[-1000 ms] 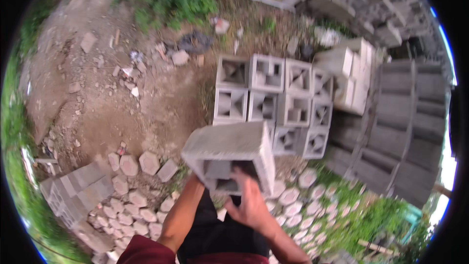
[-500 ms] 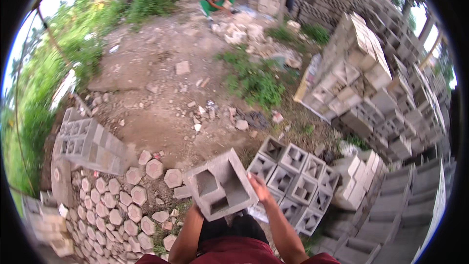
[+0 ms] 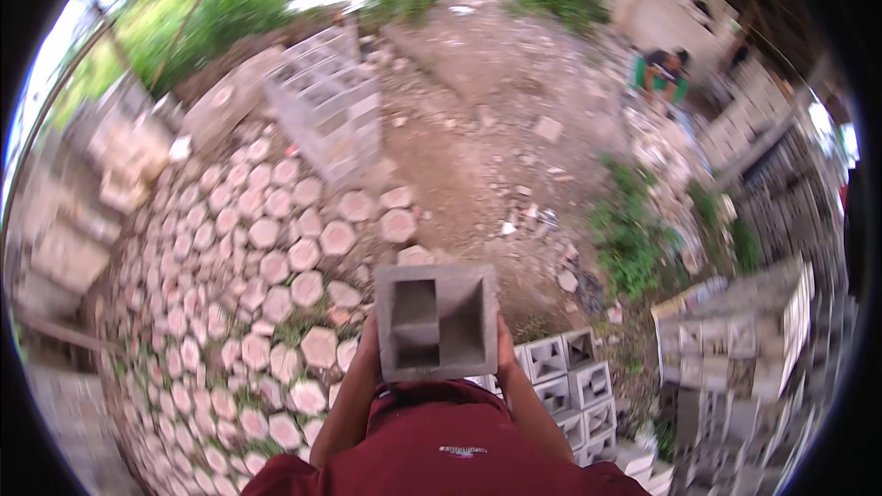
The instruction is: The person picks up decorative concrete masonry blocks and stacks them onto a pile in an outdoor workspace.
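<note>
A square grey concrete block [image 3: 466, 317] with an open patterned hollow is held up in front of my body. My left hand [image 3: 369, 342] grips its left side, and my right hand [image 3: 503, 346] presses against its right side. Most of the fingers are hidden behind the block. Just beyond my right forearm stands a group of similar hollow blocks [image 3: 571, 386], their openings facing up.
Hexagonal pavers [image 3: 337, 238] cover the ground at left. A stack of hollow blocks [image 3: 335, 106] stands ahead on the left. At right are block piles [image 3: 726, 335] and green weeds [image 3: 627, 230]. Far right, a person [image 3: 663, 73] crouches near rubble.
My view has swung to the left, bringing the pavers and the left stack toward the middle. The block has stayed in both hands and now sits squarer and closer to my body.
</note>
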`<control>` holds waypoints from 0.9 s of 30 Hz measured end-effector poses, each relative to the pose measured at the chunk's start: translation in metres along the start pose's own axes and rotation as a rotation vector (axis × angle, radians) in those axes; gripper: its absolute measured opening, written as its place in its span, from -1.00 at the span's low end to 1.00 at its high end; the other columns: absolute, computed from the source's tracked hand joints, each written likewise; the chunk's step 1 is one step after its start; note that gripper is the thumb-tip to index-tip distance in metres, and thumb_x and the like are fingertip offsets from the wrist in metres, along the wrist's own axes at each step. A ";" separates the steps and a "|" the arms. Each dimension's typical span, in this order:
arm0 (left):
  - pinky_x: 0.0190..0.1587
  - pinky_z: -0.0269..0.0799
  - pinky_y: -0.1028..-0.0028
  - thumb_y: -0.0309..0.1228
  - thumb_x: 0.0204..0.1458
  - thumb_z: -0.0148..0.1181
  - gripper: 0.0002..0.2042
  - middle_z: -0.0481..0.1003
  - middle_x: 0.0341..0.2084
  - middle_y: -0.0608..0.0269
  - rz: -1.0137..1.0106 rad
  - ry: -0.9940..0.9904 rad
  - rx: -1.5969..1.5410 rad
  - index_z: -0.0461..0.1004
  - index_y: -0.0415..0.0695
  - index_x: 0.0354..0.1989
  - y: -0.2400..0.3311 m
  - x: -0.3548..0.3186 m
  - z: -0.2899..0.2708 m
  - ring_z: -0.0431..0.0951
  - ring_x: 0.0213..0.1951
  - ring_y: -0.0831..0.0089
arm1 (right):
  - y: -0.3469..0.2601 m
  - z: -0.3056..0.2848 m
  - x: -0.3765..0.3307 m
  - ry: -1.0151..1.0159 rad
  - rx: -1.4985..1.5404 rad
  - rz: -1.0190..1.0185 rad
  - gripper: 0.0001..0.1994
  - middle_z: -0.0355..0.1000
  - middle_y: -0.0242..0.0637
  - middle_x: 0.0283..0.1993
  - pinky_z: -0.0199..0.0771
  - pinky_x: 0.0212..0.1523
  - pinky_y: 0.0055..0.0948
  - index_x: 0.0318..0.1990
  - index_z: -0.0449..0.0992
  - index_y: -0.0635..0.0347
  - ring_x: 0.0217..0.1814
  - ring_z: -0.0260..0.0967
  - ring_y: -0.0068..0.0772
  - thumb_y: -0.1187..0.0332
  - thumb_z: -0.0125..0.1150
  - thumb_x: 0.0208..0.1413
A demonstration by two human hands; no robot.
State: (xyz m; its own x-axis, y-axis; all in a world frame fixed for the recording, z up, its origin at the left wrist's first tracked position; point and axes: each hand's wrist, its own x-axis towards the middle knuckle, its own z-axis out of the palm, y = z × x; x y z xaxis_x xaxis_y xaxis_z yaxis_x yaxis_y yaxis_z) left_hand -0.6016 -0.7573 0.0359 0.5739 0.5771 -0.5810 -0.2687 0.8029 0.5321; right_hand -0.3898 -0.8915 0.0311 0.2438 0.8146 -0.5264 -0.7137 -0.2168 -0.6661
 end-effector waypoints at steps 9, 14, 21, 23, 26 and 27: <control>-0.08 0.39 0.42 0.07 0.17 -0.23 -0.43 0.47 -0.14 0.20 0.225 0.151 -0.189 0.32 -0.18 0.09 0.156 -0.039 -0.072 0.46 -0.13 0.37 | 0.019 0.164 0.106 -0.274 0.037 0.140 -0.35 0.26 -0.13 0.16 0.28 0.18 -0.25 0.21 0.19 0.23 0.16 0.26 -0.16 -0.13 -0.28 0.20; -0.20 0.40 0.46 0.02 0.17 -0.18 -0.49 0.48 -0.25 0.23 0.360 0.232 -0.112 0.42 -0.18 -0.01 0.226 -0.034 -0.121 0.47 -0.27 0.47 | 0.021 0.248 0.141 -0.356 -0.009 0.118 -0.38 0.29 -0.14 0.14 0.29 0.17 -0.23 0.21 0.20 0.21 0.13 0.28 -0.16 -0.11 -0.30 0.21; -0.24 0.35 0.46 0.00 0.16 -0.17 -0.50 0.47 -0.33 0.26 0.303 0.277 -0.108 0.43 -0.20 -0.05 0.281 0.020 -0.162 0.43 -0.34 0.48 | 0.011 0.306 0.205 -0.350 0.026 0.079 -0.41 0.31 -0.14 0.12 0.27 0.17 -0.19 0.19 0.22 0.21 0.13 0.28 -0.14 -0.07 -0.29 0.22; -0.23 0.34 0.45 -0.02 0.16 -0.16 -0.52 0.45 -0.36 0.27 0.340 0.284 -0.103 0.44 -0.21 -0.09 0.297 0.036 -0.176 0.41 -0.34 0.49 | 0.011 0.320 0.228 -0.326 0.053 0.086 -0.41 0.31 -0.14 0.12 0.27 0.17 -0.19 0.19 0.23 0.21 0.13 0.28 -0.14 -0.07 -0.29 0.22; -0.23 0.34 0.44 -0.05 0.17 -0.16 -0.55 0.45 -0.35 0.27 0.322 0.294 -0.097 0.44 -0.22 -0.13 0.328 0.059 -0.201 0.41 -0.33 0.49 | 0.017 0.341 0.270 -0.312 0.037 0.103 -0.41 0.32 -0.14 0.11 0.28 0.17 -0.19 0.19 0.23 0.21 0.13 0.28 -0.14 -0.08 -0.27 0.22; -0.21 0.38 0.45 -0.09 0.18 -0.16 -0.57 0.46 -0.30 0.25 0.344 0.287 -0.085 0.41 -0.21 -0.07 0.340 0.068 -0.209 0.44 -0.30 0.49 | 0.019 0.350 0.286 -0.333 0.034 0.091 -0.42 0.32 -0.14 0.11 0.28 0.17 -0.19 0.18 0.23 0.21 0.13 0.28 -0.14 -0.08 -0.26 0.21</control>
State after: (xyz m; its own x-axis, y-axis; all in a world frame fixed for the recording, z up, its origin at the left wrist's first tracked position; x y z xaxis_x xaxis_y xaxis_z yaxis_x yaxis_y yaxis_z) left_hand -0.8159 -0.4142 0.0487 0.2057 0.8209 -0.5328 -0.4760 0.5596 0.6785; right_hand -0.5628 -0.4743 0.0529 -0.0457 0.9249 -0.3775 -0.7453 -0.2832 -0.6036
